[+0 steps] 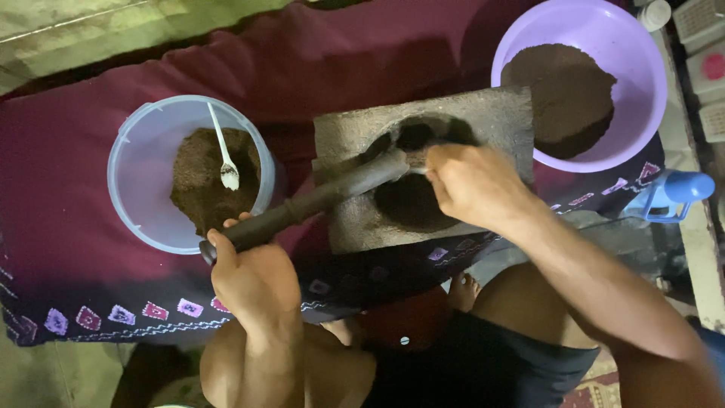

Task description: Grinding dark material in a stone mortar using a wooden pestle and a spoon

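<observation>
My left hand (253,276) grips the lower end of a dark stone pestle (325,196), which slants up onto a grey grinding stone (498,121). The stone has a hollow with dark brown paste (408,200) in it. My right hand (472,185) rests over the hollow, fingers closed on a thin metal tool (418,171) that touches the pestle's tip; most of the tool is hidden by the fingers.
A pale blue bowl (140,174) at left holds brown powder and a white spoon (225,155). A purple bowl (634,68) of brown powder stands at upper right. A blue-capped bottle (672,193) lies right of the stone. All sit on a maroon cloth (68,227).
</observation>
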